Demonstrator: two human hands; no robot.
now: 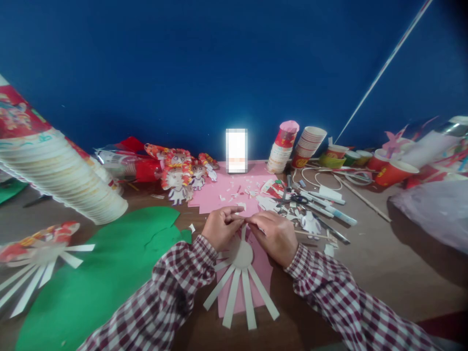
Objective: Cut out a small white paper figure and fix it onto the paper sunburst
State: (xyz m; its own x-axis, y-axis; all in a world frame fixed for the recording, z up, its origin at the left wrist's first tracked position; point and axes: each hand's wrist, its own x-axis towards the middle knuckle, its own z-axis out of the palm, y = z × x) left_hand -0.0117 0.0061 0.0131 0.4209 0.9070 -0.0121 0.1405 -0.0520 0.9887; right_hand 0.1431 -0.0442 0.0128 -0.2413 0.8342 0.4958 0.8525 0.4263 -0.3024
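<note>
A paper cup cut into strips lies splayed like a sunburst, its round white base in the middle and several strips fanning toward me. At its far side, my left hand and my right hand meet, thumbs and fingers pinched on one upright strip. The fingers cover that strip's far end. Pink paper is beneath the cup. A thin wooden stick shows beside my right hand; whether the hand touches it I cannot tell.
Green paper and another cut cup are on the left, below a leaning cup stack. Paper cat figures stand behind. Pens, scissors and scraps lie right; a plastic bag is far right.
</note>
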